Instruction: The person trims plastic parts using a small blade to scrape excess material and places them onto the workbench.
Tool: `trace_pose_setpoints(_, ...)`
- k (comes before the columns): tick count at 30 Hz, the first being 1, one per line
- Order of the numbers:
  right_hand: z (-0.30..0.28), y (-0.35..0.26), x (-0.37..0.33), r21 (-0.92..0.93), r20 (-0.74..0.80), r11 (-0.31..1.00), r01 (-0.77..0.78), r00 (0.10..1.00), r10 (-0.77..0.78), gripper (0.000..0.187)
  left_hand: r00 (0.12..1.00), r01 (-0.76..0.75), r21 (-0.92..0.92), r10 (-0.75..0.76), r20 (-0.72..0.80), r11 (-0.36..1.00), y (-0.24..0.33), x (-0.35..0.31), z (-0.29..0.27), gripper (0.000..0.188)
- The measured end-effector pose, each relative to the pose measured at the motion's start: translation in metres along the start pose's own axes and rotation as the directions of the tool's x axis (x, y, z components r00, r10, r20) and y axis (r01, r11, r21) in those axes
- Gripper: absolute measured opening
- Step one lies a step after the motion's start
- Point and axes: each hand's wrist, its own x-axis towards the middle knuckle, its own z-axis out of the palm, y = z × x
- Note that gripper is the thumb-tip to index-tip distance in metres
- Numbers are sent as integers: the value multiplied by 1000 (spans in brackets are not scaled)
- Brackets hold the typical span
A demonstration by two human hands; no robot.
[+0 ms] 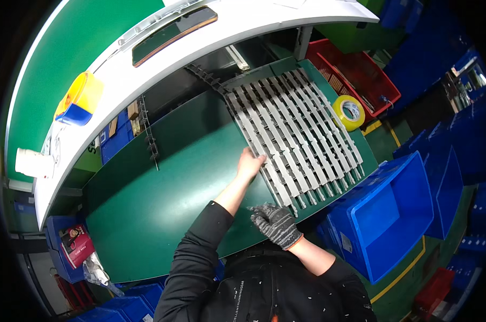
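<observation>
A row of long, pale grey notched strips [290, 137] lies side by side on the green tabletop [162, 214], slanting from the back toward the front edge. My bare left hand [250, 164] is at the leftmost strip, about halfway along it. The thumb lies over the strip's edge and the other fingers are mostly hidden, closed against its side. Near the table's front edge, my right hand [277, 224] wears a dark grey striped glove. Its fingers point left, loosely bent and apart, close to the strips' near ends; I make out nothing held in it.
A roll of yellow tape [348, 112] sits right of the strips, with a red crate [380, 80] behind it. A blue bin [396, 214] stands off the table's right edge. Across the back runs a white shelf [243, 21] bearing a phone [174, 36] and a yellow-blue holder [79, 99].
</observation>
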Motion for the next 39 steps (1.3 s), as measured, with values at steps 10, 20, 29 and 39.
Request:
trace_pose_setpoints(10, 33, -68, 22, 379, 126, 878, 294, 923, -363, 45, 836, 224, -454, -410, -365, 862, 1, 108, -153, 38)
trace_pose_setpoints(20, 6, -80, 44, 719, 679, 448, -531, 675, -289, 47, 762, 103, -729, -525, -379, 677, -8, 135, -211, 27)
trace_pose_setpoints(29, -10, -22, 83, 602, 495, 762, -239, 861, -121, 32, 969, -38, 63, 52, -243, 997, 24, 230, -148, 51)
trace_pose_setpoints(39, 4, 28, 77, 532, 356, 830, -165, 933, -42, 26, 874, -139, 448, 322, -364, 883, -17, 298, -222, 43)
